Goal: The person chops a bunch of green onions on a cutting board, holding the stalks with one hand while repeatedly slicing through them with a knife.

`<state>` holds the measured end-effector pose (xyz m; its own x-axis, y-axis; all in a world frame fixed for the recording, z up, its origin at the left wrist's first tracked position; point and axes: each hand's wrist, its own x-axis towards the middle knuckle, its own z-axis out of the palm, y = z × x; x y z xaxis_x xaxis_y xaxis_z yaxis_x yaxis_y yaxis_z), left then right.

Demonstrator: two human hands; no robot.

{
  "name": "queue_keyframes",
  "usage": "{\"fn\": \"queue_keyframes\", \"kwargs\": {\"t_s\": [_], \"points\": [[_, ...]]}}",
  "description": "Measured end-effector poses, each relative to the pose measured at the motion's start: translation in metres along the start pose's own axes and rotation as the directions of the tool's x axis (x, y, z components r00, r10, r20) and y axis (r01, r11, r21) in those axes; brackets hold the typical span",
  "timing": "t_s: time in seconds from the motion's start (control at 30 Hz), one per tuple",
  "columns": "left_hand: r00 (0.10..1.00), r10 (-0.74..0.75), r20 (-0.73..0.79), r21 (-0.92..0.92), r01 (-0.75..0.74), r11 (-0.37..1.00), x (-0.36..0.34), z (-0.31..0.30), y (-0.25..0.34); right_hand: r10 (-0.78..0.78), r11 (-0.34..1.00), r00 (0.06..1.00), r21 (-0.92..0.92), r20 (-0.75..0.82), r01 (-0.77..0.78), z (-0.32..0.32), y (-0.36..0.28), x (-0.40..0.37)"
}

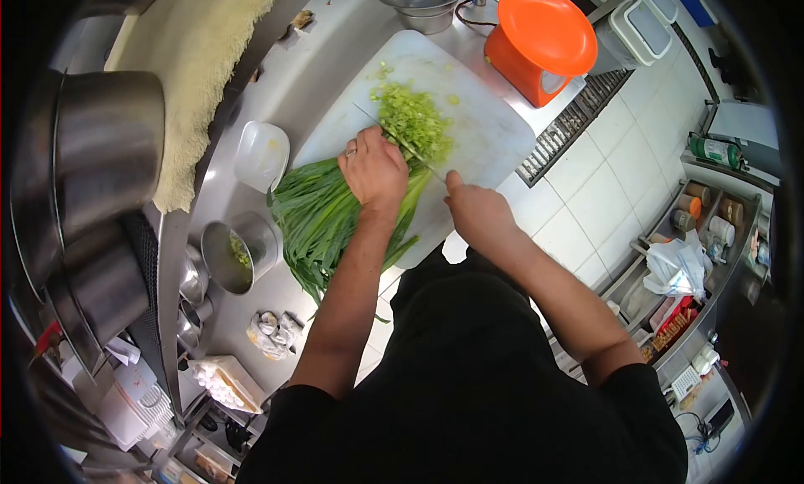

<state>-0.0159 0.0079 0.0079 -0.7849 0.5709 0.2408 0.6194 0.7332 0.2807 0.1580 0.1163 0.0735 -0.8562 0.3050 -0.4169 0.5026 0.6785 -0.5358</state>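
Note:
A large bunch of green onions (pixel 316 216) lies across a white cutting board (pixel 490 136), its long leaves hanging over the near edge. My left hand (pixel 374 167), with a ring on one finger, presses down on the bunch with curled fingers. In my right hand (pixel 479 212) is the handle of a knife (pixel 425 160), mostly hidden by the fingers. The blade lies just past my left fingertips, between the bunch and a pile of chopped green onions (pixel 419 120). A few chopped bits are scattered toward the board's far end.
An orange kitchen scale (pixel 546 32) stands beyond the board, with metal bowls (pixel 421 0) to its left. Left of the bunch are a white plastic container (pixel 262 156) and a metal pot (pixel 228 258) holding green bits. Crumpled cloth (pixel 274 333) lies nearer. Large pots (pixel 109 141) fill the left shelf.

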Motion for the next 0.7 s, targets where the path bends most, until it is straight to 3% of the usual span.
{"fn": "queue_keyframes", "kwargs": {"t_s": [0.27, 0.37, 0.7], "points": [[0.994, 0.039, -0.101, -0.015, -0.041, 0.999, -0.002, 0.007, -0.005, -0.017, 1.000, 1.000, 0.004, 0.027, 0.017, 0.001, 0.003, 0.061], [0.996, 0.013, -0.086, -0.046, -0.017, 0.999, -0.002, 0.000, 0.001, 0.009, 1.000, 1.000, -0.021, -0.014, -0.009, -0.016, 0.003, 0.032], [0.998, 0.013, -0.068, -0.027, -0.015, 1.000, -0.003, -0.001, 0.001, 0.060, 0.998, 0.996, -0.032, 0.063, -0.058, -0.051, -0.026, -0.050]]}}
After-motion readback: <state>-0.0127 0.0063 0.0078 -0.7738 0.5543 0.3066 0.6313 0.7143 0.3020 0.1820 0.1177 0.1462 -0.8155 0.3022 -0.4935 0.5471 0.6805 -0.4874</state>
